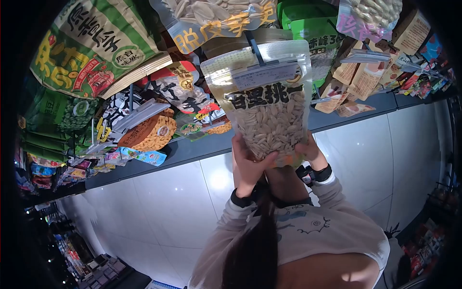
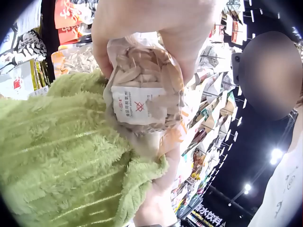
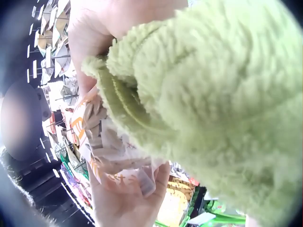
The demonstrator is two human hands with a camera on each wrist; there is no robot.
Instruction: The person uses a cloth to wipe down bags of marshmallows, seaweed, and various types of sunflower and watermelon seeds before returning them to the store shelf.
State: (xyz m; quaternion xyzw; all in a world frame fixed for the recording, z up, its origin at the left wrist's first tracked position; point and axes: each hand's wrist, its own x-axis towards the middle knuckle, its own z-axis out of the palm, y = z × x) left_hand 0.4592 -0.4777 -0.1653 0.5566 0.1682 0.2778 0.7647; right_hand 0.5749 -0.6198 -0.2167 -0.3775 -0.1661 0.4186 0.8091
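A clear-fronted bag of sunflower seeds (image 1: 272,120) hangs from a shelf hook, printed with large dark characters. At its lower left edge my left hand (image 1: 250,159) grips it, thumb across the front. From beneath, the left wrist view shows the bag's bottom, with a white oxygen-absorber packet (image 2: 135,105) among the seeds. My right hand (image 1: 312,150) is at the lower right edge, holding a fluffy light-green cloth (image 3: 222,109). Seen from the left wrist, the cloth spreads on the shelf side of the bag; in the head view the bag hides it.
Hooks with clip-on label holders carry more snack bags on both sides, including a large green-and-cream bag (image 1: 96,48) at left and brown paper packs (image 1: 365,72) at right. A dark shelf edge (image 1: 337,115) runs above the pale tiled floor (image 1: 163,207).
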